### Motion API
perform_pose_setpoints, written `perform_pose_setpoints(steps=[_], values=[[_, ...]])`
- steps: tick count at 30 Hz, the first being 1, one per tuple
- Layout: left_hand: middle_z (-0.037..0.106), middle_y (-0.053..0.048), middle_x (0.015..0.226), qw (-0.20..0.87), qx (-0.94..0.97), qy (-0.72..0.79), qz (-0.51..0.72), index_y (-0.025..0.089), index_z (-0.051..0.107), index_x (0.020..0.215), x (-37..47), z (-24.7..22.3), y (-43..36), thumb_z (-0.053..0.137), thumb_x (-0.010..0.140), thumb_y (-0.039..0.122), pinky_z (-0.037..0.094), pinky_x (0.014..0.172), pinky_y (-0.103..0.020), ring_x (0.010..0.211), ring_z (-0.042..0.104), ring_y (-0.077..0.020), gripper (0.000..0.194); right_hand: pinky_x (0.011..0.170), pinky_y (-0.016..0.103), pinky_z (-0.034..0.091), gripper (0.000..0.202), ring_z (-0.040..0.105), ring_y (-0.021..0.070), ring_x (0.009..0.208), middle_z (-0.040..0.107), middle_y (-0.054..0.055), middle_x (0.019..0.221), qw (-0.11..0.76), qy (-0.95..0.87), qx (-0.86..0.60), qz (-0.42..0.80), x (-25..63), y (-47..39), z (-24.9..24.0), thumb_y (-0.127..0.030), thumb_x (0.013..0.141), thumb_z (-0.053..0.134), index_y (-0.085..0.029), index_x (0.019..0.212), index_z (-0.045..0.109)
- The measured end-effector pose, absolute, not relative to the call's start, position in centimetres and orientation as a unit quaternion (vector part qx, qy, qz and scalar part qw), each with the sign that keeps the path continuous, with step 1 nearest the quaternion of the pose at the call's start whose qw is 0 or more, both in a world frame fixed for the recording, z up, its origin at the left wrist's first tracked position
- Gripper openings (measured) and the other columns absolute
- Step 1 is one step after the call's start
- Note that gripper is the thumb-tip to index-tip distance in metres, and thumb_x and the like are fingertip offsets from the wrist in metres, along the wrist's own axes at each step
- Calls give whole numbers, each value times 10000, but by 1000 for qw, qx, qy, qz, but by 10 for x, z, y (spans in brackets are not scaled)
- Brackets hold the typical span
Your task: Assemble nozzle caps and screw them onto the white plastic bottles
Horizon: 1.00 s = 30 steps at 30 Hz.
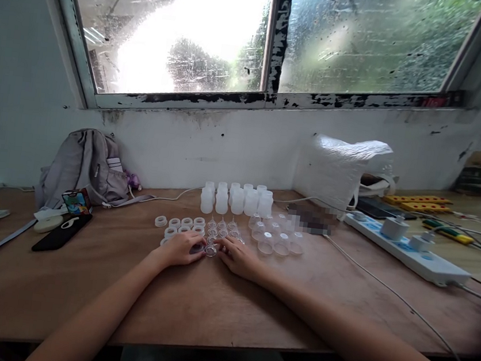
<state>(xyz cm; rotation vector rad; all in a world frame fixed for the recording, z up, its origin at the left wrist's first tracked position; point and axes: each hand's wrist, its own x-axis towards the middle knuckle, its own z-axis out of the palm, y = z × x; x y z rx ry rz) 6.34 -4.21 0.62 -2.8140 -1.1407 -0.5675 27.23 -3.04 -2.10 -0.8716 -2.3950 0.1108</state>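
Note:
My left hand (184, 248) lies low over the table with its fingers curled round a clear bottle teat at the front of a group. My right hand (240, 257) faces it, fingers bent over the group's front right; they seem to close on another teat, mostly hidden. Between my fingertips a clear teat (210, 250) stands on its wide base. Behind it more clear teats (222, 225) stand tip up in rows. White screw rings (186, 222) lie in rows beside my left hand, some covered by it. Clear domed caps (282, 244) stand right of my right hand.
Frosted white bottles (221, 198) stand in rows behind the teats. A grey backpack (83, 165), black phone (62, 234) and metal ruler (3, 241) are at left. A white power strip (406, 248) with cables, a silvery bag (333, 168) and a blurred patch are at right.

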Motion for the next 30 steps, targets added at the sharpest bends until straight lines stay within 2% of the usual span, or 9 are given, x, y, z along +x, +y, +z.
perform_pose_setpoints(steps=[3, 6, 12, 16, 20, 22, 25, 30], values=[[583, -33, 891, 44, -907, -367, -203, 200, 526, 929, 62, 6, -39, 461, 771, 338, 416, 745, -259, 848, 532, -158, 220, 725, 275, 402, 283, 506, 164, 827, 549, 63, 896, 279, -904, -323, 24, 269, -31, -20, -216, 791, 432, -199, 1068, 488], [583, -32, 911, 74, -899, -359, -241, 198, 509, 958, 61, 7, -40, 435, 793, 353, 424, 758, -259, 863, 536, -148, 238, 705, 268, 403, 228, 507, 165, 822, 548, 61, 880, 270, -908, -321, 18, 266, -31, -19, -258, 804, 424, -202, 1004, 519], [561, -38, 978, 98, -896, -317, -296, 188, 438, 1036, 72, 7, -47, 455, 792, 349, 415, 828, -264, 934, 515, -135, 293, 686, 249, 402, 154, 513, 136, 767, 558, 42, 860, 310, -888, -332, 66, 267, -26, -23, -277, 802, 440, -185, 908, 502], [530, -56, 998, 80, -886, -306, -338, 183, 410, 1021, 80, 4, -51, 473, 780, 359, 418, 844, -270, 971, 497, -138, 305, 648, 238, 399, 137, 511, 131, 711, 562, 37, 801, 305, -893, -322, 82, 267, -26, -24, -260, 777, 470, -171, 876, 503], [534, -52, 982, 46, -889, -297, -345, 189, 444, 869, 82, 3, -52, 491, 763, 379, 440, 807, -261, 932, 518, -135, 223, 667, 240, 394, 172, 511, 146, 753, 564, 59, 850, 295, -905, -292, 87, 265, -28, -21, -275, 742, 517, -165, 871, 545], [544, -47, 986, 26, -892, -300, -337, 191, 453, 835, 81, 3, -51, 490, 759, 394, 441, 800, -255, 924, 526, -135, 220, 642, 232, 394, 160, 510, 136, 706, 569, 54, 806, 294, -905, -289, 102, 265, -29, -18, -275, 735, 524, -159, 836, 566], [563, -35, 983, -10, -898, -319, -304, 200, 467, 893, 80, 3, -50, 487, 754, 413, 437, 803, -246, 916, 538, -136, 254, 593, 214, 389, 130, 500, 114, 625, 567, 39, 720, 294, -903, -285, 130, 266, -29, -13, -250, 742, 505, -147, 746, 583], [575, -27, 980, -54, -896, -349, -269, 218, 480, 987, 80, 3, -50, 499, 744, 416, 440, 783, -258, 896, 542, -146, 315, 581, 207, 392, 127, 511, 106, 605, 583, 35, 695, 306, -892, -294, 158, 266, -27, -12, -191, 731, 496, -143, 689, 605]])
